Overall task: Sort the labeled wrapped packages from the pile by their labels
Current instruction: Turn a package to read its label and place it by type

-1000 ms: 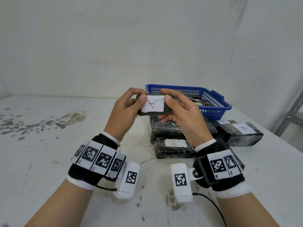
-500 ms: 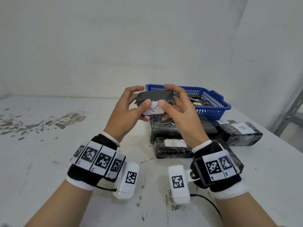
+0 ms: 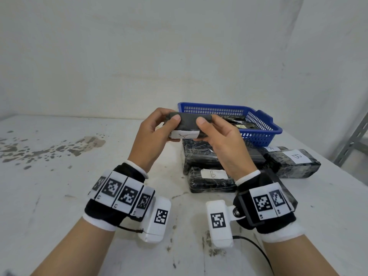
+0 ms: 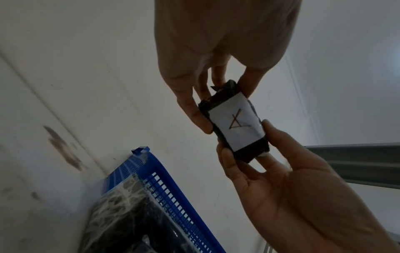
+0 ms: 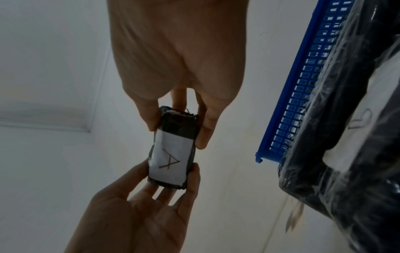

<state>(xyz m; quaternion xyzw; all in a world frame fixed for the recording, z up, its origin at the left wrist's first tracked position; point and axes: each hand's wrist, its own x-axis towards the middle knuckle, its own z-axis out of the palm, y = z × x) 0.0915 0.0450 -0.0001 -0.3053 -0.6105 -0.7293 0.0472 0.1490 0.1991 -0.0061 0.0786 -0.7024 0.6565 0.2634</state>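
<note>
Inside the blue basket (image 3: 256, 124) lie dark wrapped packages (image 3: 238, 121).

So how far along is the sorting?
Early, it seems. Some wrapped packages already lie in the blue basket. Both hands, left and right, hold a small package labelled A. Several packages, labelled A or B, remain on the table.

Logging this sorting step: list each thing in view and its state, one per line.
left hand: grips the A package's left end
right hand: grips its right end
A package: held in the air, label tilted down toward the person
blue basket: holds wrapped packages
B package: lying on the table, label up
table: stained
</note>
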